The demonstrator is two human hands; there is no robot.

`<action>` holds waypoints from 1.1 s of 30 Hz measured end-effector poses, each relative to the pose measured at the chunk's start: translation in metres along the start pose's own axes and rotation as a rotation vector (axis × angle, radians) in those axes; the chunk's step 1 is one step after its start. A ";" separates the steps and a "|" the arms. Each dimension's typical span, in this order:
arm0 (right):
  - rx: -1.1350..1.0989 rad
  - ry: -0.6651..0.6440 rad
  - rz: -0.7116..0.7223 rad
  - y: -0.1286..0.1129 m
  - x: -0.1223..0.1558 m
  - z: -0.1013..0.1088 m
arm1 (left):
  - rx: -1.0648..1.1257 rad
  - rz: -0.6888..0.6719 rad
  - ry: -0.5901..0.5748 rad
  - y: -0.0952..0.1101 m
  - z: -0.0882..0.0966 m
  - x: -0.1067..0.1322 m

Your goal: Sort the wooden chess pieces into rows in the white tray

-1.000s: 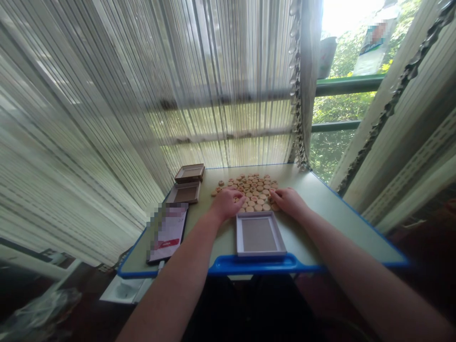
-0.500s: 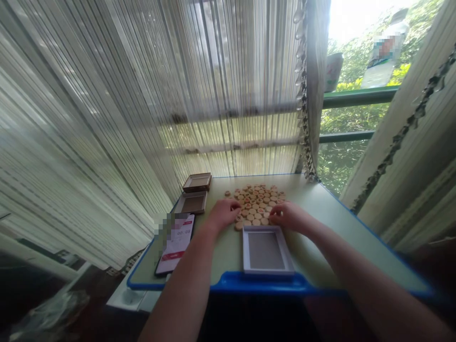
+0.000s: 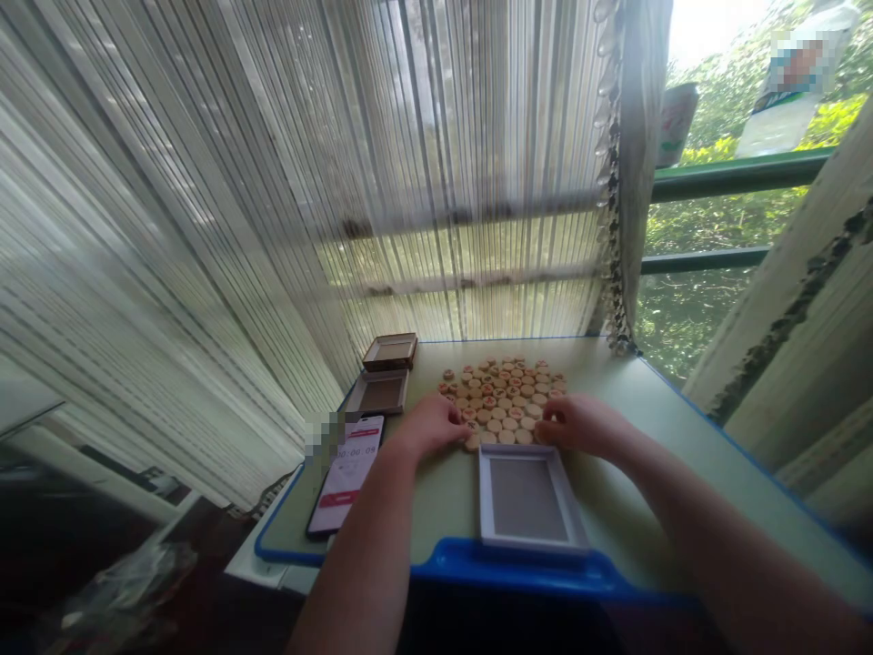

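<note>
Wooden discs (image 3: 501, 405) heaped just beyond white tray (image 3: 528, 498), near edge close to tray's far rim. Left hand (image 3: 431, 426) on heap's near-left corner, right hand (image 3: 579, 424) on near-right, equally close. Palms down, fingers curled over discs; any piece pinched, cannot tell. Tray's long axis runs away from person, between wrists. Phone (image 3: 346, 473) left of tray on counter (image 3: 655, 437).

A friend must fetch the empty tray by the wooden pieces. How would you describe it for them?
Start at the green, blue-rimmed table by the curtained window. At its near edge, just before the round wooden pieces, lies a shallow rectangular tray. Its rim is white, unlike the two brown trays at the far left.
</note>
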State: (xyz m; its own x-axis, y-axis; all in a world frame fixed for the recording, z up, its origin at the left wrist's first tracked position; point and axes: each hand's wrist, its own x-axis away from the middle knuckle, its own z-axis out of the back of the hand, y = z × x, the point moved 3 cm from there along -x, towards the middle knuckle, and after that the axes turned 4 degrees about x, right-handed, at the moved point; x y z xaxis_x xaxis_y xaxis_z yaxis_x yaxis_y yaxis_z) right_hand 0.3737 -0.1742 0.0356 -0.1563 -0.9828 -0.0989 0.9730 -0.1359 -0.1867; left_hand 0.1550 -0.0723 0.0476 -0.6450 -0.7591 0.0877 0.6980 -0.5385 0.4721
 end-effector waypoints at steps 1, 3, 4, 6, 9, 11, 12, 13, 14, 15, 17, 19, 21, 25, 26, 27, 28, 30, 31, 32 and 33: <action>-0.008 -0.002 -0.001 0.001 0.000 -0.001 | -0.027 -0.010 0.017 0.001 0.001 0.000; -0.017 -0.002 0.005 0.001 -0.002 -0.001 | -0.066 -0.042 0.050 0.004 0.002 0.000; -0.021 0.000 0.014 0.002 -0.003 -0.002 | -0.077 -0.057 0.068 0.005 0.003 0.000; -0.028 0.012 0.018 0.003 -0.004 -0.002 | -0.090 -0.070 0.123 0.006 0.006 -0.001; -0.035 0.063 -0.015 0.007 -0.007 -0.001 | -0.109 -0.040 0.230 0.004 0.009 -0.002; -0.037 0.122 -0.030 0.009 -0.008 -0.002 | -0.124 -0.016 0.271 0.001 0.010 -0.003; -0.037 0.155 -0.026 0.010 -0.009 -0.002 | -0.125 -0.009 0.278 -0.001 0.010 -0.004; -0.036 0.188 -0.013 0.010 -0.010 -0.003 | -0.123 -0.003 0.279 -0.003 0.010 -0.004; -0.035 0.212 0.011 0.011 -0.012 -0.005 | -0.120 0.000 0.274 -0.004 0.009 -0.005; -0.033 0.225 0.047 0.010 -0.013 -0.006 | -0.120 0.004 0.268 -0.004 0.009 -0.005; -0.031 0.225 0.125 0.009 -0.015 -0.010 | -0.134 0.013 0.245 -0.005 0.008 -0.005; -0.030 0.218 0.167 0.007 -0.016 -0.013 | -0.143 0.006 0.219 -0.003 0.007 -0.004; -0.030 0.222 0.170 0.007 -0.017 -0.014 | -0.125 -0.005 0.209 -0.001 0.006 -0.004; -0.024 0.234 0.158 0.007 -0.017 -0.014 | -0.067 0.006 0.252 -0.003 0.009 -0.006; -0.024 0.233 0.156 0.008 -0.017 -0.014 | -0.069 0.014 0.273 -0.005 0.010 -0.007; -0.024 0.229 0.156 0.008 -0.017 -0.014 | -0.078 0.027 0.295 -0.007 0.011 -0.007; -0.025 0.226 0.160 0.009 -0.018 -0.015 | -0.094 0.044 0.312 -0.010 0.012 -0.008; -0.021 0.219 0.175 0.009 -0.019 -0.015 | -0.128 0.084 0.323 -0.014 0.013 -0.009; -0.016 0.213 0.185 0.009 -0.020 -0.015 | -0.139 0.100 0.318 -0.016 0.013 -0.009; -0.010 0.205 0.194 0.009 -0.021 -0.015 | -0.144 0.109 0.305 -0.018 0.013 -0.010; -0.004 0.195 0.199 0.008 -0.021 -0.015 | -0.144 0.113 0.290 -0.019 0.012 -0.010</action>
State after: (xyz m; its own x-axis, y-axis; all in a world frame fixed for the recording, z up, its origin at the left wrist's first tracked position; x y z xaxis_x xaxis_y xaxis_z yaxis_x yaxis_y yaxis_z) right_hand 0.3825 -0.1524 0.0211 0.0075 -0.9474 -0.3198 0.9872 0.0580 -0.1485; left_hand 0.1449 -0.0501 0.0483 -0.4602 -0.8782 -0.1304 0.8102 -0.4754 0.3429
